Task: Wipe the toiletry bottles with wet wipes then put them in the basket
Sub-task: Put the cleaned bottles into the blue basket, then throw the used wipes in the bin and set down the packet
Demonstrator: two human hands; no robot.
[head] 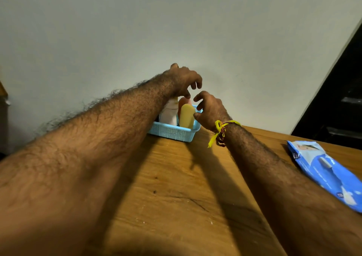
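Note:
A light blue perforated basket (172, 131) stands at the far edge of the wooden table, against the wall. Inside it stand a white bottle (170, 112), a yellow bottle (187, 116) and an orange-pink one (183, 101) behind them. My left hand (185, 81) hovers above the bottles with curled fingers apart, its fingertips close to the white bottle's top. My right hand (210, 108), with a yellow thread at the wrist, is just right of the yellow bottle, fingers spread, thumb near the bottle. Neither hand holds anything.
A blue pack of wet wipes (323, 167) lies on the table (176, 187) at the right. A pale wall rises right behind the basket. A dark object (340, 102) stands at the far right.

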